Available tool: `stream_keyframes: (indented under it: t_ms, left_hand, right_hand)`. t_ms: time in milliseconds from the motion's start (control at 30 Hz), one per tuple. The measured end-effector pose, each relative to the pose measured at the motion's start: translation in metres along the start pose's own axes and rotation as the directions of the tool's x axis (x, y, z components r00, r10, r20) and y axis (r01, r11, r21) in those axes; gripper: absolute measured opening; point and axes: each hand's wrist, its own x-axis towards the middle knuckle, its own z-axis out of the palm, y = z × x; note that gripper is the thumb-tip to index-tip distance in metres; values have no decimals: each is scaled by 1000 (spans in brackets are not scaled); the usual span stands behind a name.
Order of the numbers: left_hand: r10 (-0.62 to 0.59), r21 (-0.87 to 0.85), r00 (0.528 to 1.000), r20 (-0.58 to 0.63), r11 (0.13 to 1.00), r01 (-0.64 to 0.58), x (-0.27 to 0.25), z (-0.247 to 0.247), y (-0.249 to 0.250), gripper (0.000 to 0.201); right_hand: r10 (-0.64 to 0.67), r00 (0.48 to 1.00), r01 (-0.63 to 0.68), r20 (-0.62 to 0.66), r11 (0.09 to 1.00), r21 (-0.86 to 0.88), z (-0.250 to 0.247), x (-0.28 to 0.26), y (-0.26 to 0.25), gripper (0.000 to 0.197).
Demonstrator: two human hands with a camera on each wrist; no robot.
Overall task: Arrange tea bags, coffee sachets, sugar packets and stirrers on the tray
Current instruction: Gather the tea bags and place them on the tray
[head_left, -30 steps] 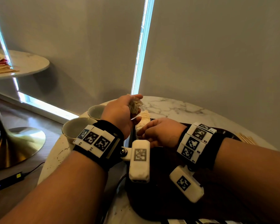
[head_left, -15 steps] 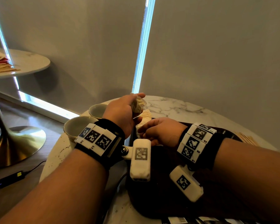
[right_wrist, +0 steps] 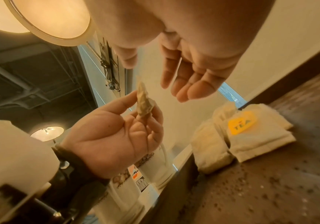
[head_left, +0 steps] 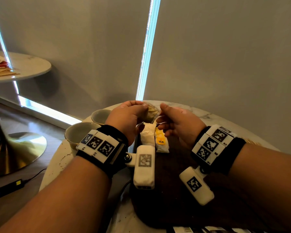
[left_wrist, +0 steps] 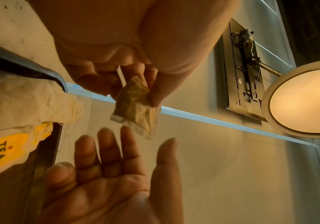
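My left hand (head_left: pixel 138 113) is raised over the far end of the dark tray (head_left: pixel 166 190) and pinches a crumpled tea bag (head_left: pixel 151 113) between thumb and fingers. The left wrist view shows the bag (left_wrist: pixel 136 106) hanging from those fingers. My right hand (head_left: pixel 165 116) is just right of it with straight fingers (left_wrist: pixel 105 145) and holds nothing. Whether it touches the bag is unclear. Two more tea bags (head_left: pixel 148 137) lie side by side at the tray's far left, one with a yellow TEA tag (head_left: pixel 160 140).
Two pale cups (head_left: pixel 81 133) (head_left: pixel 100 115) stand on the round marble table (head_left: pixel 200 113), left of the tray. Wooden stirrers (head_left: pixel 252 142) lie at the right edge. Packets (head_left: pixel 208 230) show at the bottom edge. A second table (head_left: pixel 27 66) stands far left.
My right hand has lifted off the tea bags on the tray and opened beside the held bag. My left hand has carried the bag slightly right.
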Motion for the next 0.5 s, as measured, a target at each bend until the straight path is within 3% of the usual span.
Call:
stream_keyframes:
  t_ms: [167,333,500]
  left_hand:
    - [3,29,1000,19,1000,-3,-2,1,-1,6]
    - [-5,34,1000,31,999,4,-2,1,-1,6]
    - [-5,79,999,54,997,1,-3,2,-1,11]
  right_hand:
    - [-109,994,112,28,984,-141,0,-6,-1,11]
    - [-128,989,123,-71,990,-64,2,-6,0,7]
    - [-120,993,119,-17,992,-35,0,-7,0,7]
